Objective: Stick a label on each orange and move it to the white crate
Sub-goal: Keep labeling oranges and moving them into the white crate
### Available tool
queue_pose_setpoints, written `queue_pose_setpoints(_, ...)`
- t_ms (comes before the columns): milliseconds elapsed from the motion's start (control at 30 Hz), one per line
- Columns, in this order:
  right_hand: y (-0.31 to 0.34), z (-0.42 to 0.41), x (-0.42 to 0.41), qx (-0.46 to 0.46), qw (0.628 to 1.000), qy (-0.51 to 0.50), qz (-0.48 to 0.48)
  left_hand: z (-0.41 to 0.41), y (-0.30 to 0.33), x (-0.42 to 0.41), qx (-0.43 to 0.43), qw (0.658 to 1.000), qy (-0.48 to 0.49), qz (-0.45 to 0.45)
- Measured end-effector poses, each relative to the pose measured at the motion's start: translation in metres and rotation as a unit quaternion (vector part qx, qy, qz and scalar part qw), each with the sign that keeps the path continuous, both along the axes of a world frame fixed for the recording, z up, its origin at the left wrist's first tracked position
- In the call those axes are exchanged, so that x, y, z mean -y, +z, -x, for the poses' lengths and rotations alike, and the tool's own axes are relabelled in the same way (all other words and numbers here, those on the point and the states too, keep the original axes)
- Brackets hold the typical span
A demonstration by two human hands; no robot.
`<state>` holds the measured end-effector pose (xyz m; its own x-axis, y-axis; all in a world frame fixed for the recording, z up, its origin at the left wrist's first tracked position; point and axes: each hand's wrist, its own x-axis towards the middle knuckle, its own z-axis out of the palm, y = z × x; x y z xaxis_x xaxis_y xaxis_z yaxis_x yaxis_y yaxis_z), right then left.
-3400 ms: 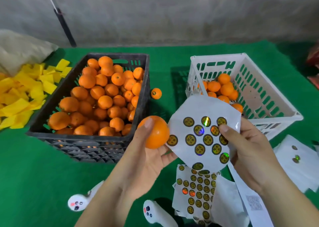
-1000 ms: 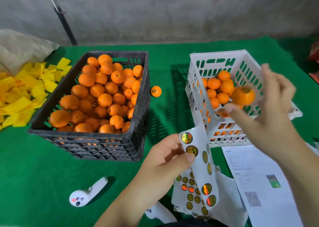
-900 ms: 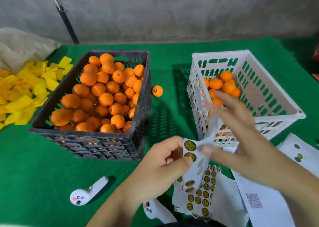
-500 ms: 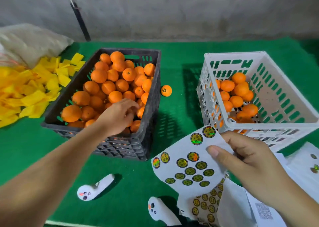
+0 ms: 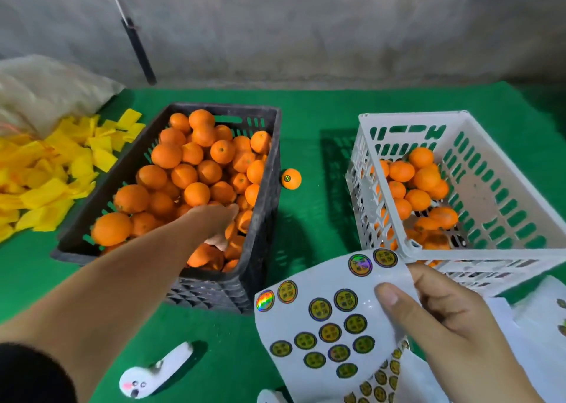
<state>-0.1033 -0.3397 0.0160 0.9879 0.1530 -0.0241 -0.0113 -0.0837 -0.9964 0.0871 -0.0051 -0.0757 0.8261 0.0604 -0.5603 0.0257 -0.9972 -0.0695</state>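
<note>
My left hand (image 5: 214, 223) reaches into the near right corner of the black crate (image 5: 214, 289), which is full of unlabelled oranges (image 5: 183, 172). Its fingers point down among the fruit, and the pile hides whether they grip one. My right hand (image 5: 453, 326) pinches a white label sheet (image 5: 324, 320) with several round gold stickers, held low in front of the white crate (image 5: 410, 116). That crate holds several oranges (image 5: 419, 182) in its left half.
One labelled orange (image 5: 291, 179) lies on the green mat between the crates. Yellow paper pieces (image 5: 46, 172) and a pale sack (image 5: 46, 87) lie at the left. A white controller (image 5: 159, 375) lies near the front, with more label sheets (image 5: 379, 381) and papers (image 5: 536, 326) at the lower right.
My right hand dropped a labelled orange into the white crate, then took the label sheet from my left hand. My left hand moved to the black crate and has sunk deeper among the oranges.
</note>
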Motion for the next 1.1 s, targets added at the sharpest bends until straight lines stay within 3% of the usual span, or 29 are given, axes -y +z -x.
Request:
queue_pose_setpoints(67, -0.009, -0.004, 0.004, -0.012, 1.0, -0.007, -0.011, 0.005, 0.015, 0.0, 0.054, 0.997, 0.006, 0.047)
queue_pose_setpoints(133, -0.012, -0.006, 0.005, -0.023, 0.999, -0.015, -0.024, 0.018, 0.038, 0.0, 0.123, 0.972, 0.075, 0.185)
queue_pose_setpoints(267, -0.008, -0.01, 0.006, -0.02, 1.0, -0.007, -0.021, 0.078, 0.086, 0.012, 0.204, 0.835, 0.134, 0.493)
queue_pose_setpoints(333, -0.006, -0.009, 0.007, -0.019, 1.0, 0.013, -0.019, 0.113, 0.099, 0.03, 0.152, 0.771, 0.128, 0.605)
queue_pose_setpoints(467, 0.001, -0.005, 0.005, 0.016, 0.997, 0.073, 0.03, 0.161, 0.098, 0.07, -0.067, 0.664, 0.121, 0.735)
queue_pose_setpoints(533, -0.001, 0.0, 0.007, 0.049, 0.992, 0.081, 0.083, 0.179, 0.093, 0.088, -0.07, 0.639, 0.117, 0.757)
queue_pose_setpoints(667, -0.006, 0.014, 0.012, 0.121, 0.96, 0.069, 0.242, 0.205, 0.085, 0.114, 0.095, 0.694, 0.127, 0.702)
queue_pose_setpoints(767, -0.003, 0.021, 0.008, 0.185, 0.944, 0.054, 0.267, 0.215, 0.08, 0.121, 0.152, 0.711, 0.079, 0.682)
queue_pose_setpoints(833, -0.001, 0.023, 0.008, 0.199, 0.948, 0.024, 0.247, 0.222, 0.08, 0.117, 0.153, 0.714, 0.046, 0.682)
queue_pose_setpoints(933, 0.001, 0.027, 0.014, 0.146, 0.974, 0.023, 0.171, 0.228, 0.094, 0.116, 0.153, 0.732, 0.013, 0.664)
queue_pose_setpoints(1000, 0.005, 0.029, 0.014, 0.122, 0.987, 0.013, 0.1, 0.234, 0.102, 0.101, 0.131, 0.738, -0.094, 0.655)
queue_pose_setpoints(1033, 0.007, 0.029, 0.015, 0.118, 0.989, -0.001, 0.085, 0.239, 0.11, 0.105, 0.122, 0.753, -0.095, 0.639)
queue_pose_setpoints(1100, 0.01, 0.027, 0.021, 0.157, 0.979, -0.003, 0.13, 0.236, 0.109, 0.109, 0.076, 0.761, -0.136, 0.629)
